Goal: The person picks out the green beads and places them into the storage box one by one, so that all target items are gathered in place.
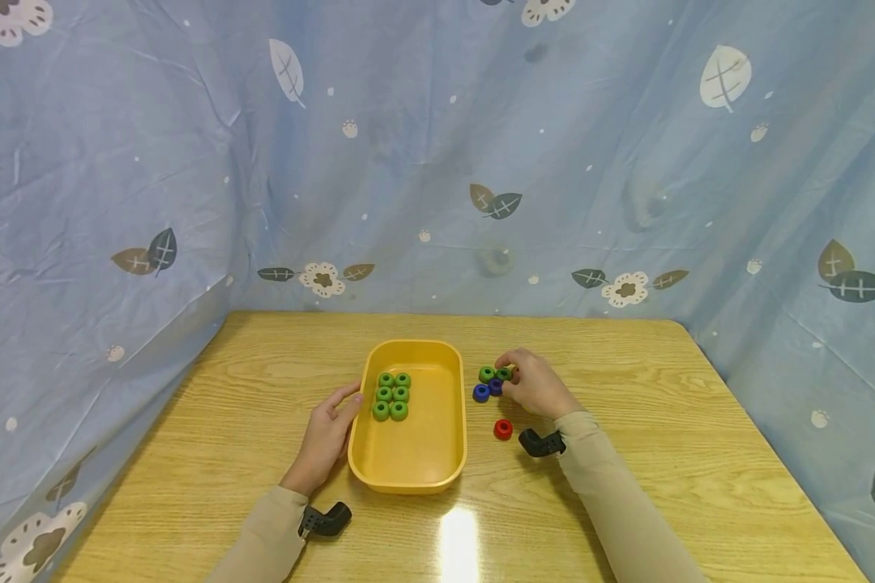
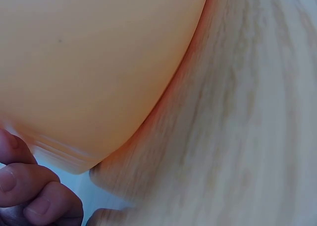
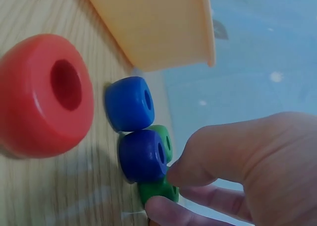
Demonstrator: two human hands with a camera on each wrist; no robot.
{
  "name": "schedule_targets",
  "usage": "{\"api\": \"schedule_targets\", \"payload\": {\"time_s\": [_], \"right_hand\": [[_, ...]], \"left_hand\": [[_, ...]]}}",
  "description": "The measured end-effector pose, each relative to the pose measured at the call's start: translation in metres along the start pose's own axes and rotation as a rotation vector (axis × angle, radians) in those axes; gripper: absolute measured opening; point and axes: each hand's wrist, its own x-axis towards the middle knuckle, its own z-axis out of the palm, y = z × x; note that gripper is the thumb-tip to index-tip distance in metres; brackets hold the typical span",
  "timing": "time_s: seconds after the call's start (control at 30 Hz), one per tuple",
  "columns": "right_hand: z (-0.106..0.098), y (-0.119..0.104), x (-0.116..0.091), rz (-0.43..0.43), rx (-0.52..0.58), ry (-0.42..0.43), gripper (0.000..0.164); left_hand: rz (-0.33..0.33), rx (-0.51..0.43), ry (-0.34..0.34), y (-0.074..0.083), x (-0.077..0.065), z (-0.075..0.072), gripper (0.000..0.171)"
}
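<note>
A yellow tray (image 1: 430, 453) stands mid-table with several green beads (image 1: 399, 411) grouped in its left half. At its left side, my left hand (image 1: 326, 433) holds the wall, thumb at the rim and fingers outside, curled in the left wrist view. To the right of the tray, my right hand (image 1: 539, 387) has thumb and finger around a green bead (image 3: 157, 190) on the table. Touching or close to that bead are a second green bead (image 1: 487, 373), a dark blue bead (image 3: 142, 156) and a brighter blue bead (image 3: 130, 104).
A red bead (image 1: 503, 429) sits on the wooden table (image 1: 284, 348) nearer me, between the tray and my right wrist. Black wrist mounts (image 1: 324, 519) are on both arms. A blue patterned curtain (image 1: 408, 162) hangs behind and beside the table.
</note>
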Motion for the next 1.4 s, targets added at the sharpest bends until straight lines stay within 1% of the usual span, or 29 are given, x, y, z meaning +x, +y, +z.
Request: {"api": "schedule_targets", "payload": {"time_s": [0.2, 0.3, 0.6, 0.87, 1.03, 1.4], "right_hand": [[0.0019, 0.0022, 0.0007, -0.053, -0.043, -0.014, 0.037], [0.0018, 0.0018, 0.0008, -0.061, -0.053, -0.017, 0.038], [0.0033, 0.0001, 0.0005, -0.044, -0.118, -0.018, 0.029], [0.0059, 0.0010, -0.0002, -0.015, -0.188, -0.019, 0.031], [0.0075, 0.0027, -0.0001, -0.007, -0.215, 0.000, 0.031], [0.0076, 0.0045, -0.0006, -0.039, -0.213, 0.033, 0.030]], "left_hand": [[-0.002, 0.002, 0.001, 0.0004, -0.0001, 0.0004, 0.048], [-0.001, 0.009, 0.005, 0.0007, -0.0001, 0.0002, 0.048], [0.005, 0.015, 0.000, 0.0006, -0.0002, -0.0005, 0.048], [0.004, 0.010, 0.000, 0.0002, 0.0001, -0.0006, 0.048], [0.007, 0.008, 0.001, 0.0000, 0.0006, -0.0007, 0.048], [0.012, 0.010, 0.008, -0.0003, 0.0006, -0.0004, 0.046]]}}
